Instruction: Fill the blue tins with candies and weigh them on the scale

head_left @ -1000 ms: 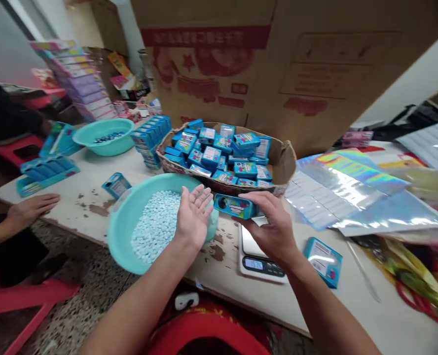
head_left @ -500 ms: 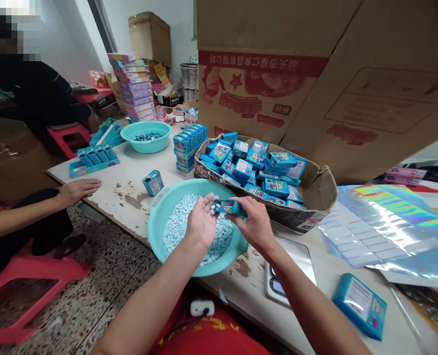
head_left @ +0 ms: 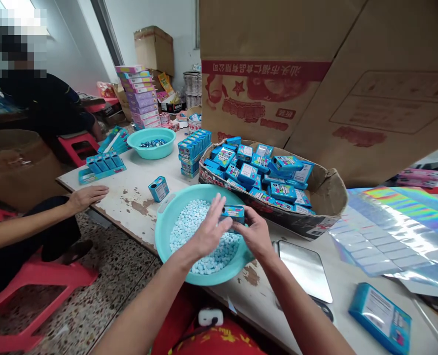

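Note:
My right hand (head_left: 256,232) grips a small blue candy box (head_left: 234,212) over the turquoise basin (head_left: 160,231). Next to the box's left end is my left hand (head_left: 210,230), fingers stretched out and thumb close to the box; whether it touches cannot be made out. Pale blue candies (head_left: 189,222) fill the bottom of the basin, under both hands. Behind them a cut-down carton (head_left: 332,195) is heaped with similar blue boxes (head_left: 248,172). A single blue box (head_left: 159,189) stands on the table left of the basin.
A metal-topped scale (head_left: 306,271) lies right of the basin, with a blue pack (head_left: 382,318) beyond it. Holographic sheets (head_left: 382,236) cover the right side. Stacked boxes (head_left: 193,153) and a second basin (head_left: 152,143) stand behind. Another person's hand (head_left: 89,197) rests at the table's left edge.
My left hand has turned from palm up under the box's end to fingers raised beside it. The candy box stays in my right hand. The view has shifted slightly.

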The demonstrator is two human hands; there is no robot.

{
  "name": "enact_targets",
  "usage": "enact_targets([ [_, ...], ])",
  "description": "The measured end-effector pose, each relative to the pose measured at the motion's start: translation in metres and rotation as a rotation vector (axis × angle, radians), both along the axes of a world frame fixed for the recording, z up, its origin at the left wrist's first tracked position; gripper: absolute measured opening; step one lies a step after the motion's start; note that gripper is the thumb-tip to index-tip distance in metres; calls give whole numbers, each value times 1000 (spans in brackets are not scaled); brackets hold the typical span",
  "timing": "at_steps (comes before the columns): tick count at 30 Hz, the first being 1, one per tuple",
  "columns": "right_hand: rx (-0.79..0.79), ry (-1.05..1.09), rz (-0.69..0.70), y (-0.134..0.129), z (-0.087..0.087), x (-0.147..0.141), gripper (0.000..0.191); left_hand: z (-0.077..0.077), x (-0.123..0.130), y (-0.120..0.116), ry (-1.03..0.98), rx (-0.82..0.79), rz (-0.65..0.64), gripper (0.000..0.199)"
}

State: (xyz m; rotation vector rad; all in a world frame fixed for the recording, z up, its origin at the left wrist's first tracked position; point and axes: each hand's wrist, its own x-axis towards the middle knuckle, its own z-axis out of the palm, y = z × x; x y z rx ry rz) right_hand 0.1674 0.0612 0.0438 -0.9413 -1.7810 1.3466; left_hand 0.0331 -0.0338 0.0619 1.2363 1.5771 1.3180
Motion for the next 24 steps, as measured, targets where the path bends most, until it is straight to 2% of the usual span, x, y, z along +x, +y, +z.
enact_targets([
  [3,-13,27,28,-7,-4,-9,38,3,0,-3,470,1,-14,67],
  [5,-15,18,60,-8,-7,-12,40,5,-6,-5,590,12,-45,66],
  [8,-63,46,148,-11,-9,-15,41,9,-22,-10,511,44,-114,70],
  [11,-70,95,206,-17,-6,-20,49,16,-41,-15,319,-12,-144,54],
  [12,-47,109,203,-18,-3,-20,55,19,-48,-16,274,-31,-107,47],
  [14,24,126,149,-16,4,-14,63,24,-70,-22,240,-22,63,39],
  [17,198,97,-76,1,11,20,57,30,-123,-38,304,7,449,45],
  [19,358,27,-346,17,10,62,51,24,-171,-48,483,-59,745,53],
  [20,431,-34,-493,25,8,87,50,17,-195,-50,596,-139,842,56],
  [22,530,-198,-758,34,2,144,51,-8,-238,-48,700,-308,950,57],
  [24,553,-362,-919,36,-9,202,52,-38,-265,-42,663,-413,862,57],
])
